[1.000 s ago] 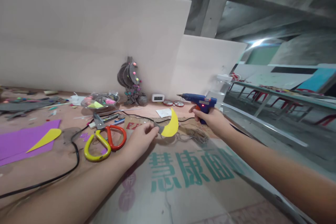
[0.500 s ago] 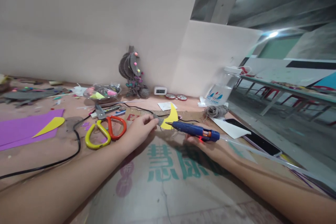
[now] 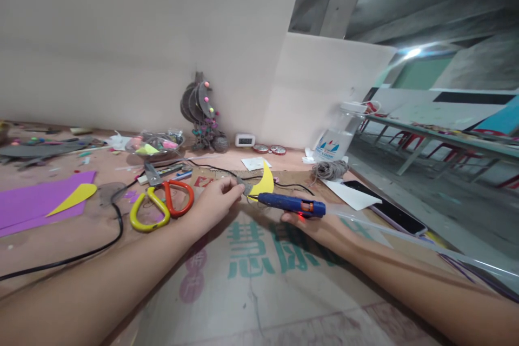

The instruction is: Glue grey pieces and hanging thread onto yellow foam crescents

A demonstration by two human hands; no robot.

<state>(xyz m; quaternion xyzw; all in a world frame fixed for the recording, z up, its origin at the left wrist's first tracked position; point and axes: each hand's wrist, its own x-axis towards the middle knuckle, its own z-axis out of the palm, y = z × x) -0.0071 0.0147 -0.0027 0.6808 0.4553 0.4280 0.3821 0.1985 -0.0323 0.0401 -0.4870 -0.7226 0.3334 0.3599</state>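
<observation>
My left hand [image 3: 223, 198] pinches a small grey piece [image 3: 245, 186] between thumb and fingers. Beside it a yellow crescent [image 3: 265, 179] stands up, its lower part behind the nozzle of a blue glue gun [image 3: 284, 202]. My right hand [image 3: 304, 220] is closed round the gun, whose red light glows. The nozzle tip points left, close to the grey piece; whether they touch I cannot tell. Scissors with yellow and red handles [image 3: 180, 198] lie left of my left hand.
Purple sheets [image 3: 24, 197] with a yellow cutout [image 3: 77, 198] lie at the left. Behind are a bowl [image 3: 152, 146], a grey beaded ornament [image 3: 198, 105], a small clock [image 3: 245, 140], and a bottle [image 3: 336, 135]. Grey cord [image 3: 330, 170] and a phone [image 3: 389, 211] are right; a black cable [image 3: 81, 255] crosses left.
The glue gun in my right hand has moved left, its nozzle now nearer the grey piece and in front of the crescent's lower part. The whole view has shifted slightly.
</observation>
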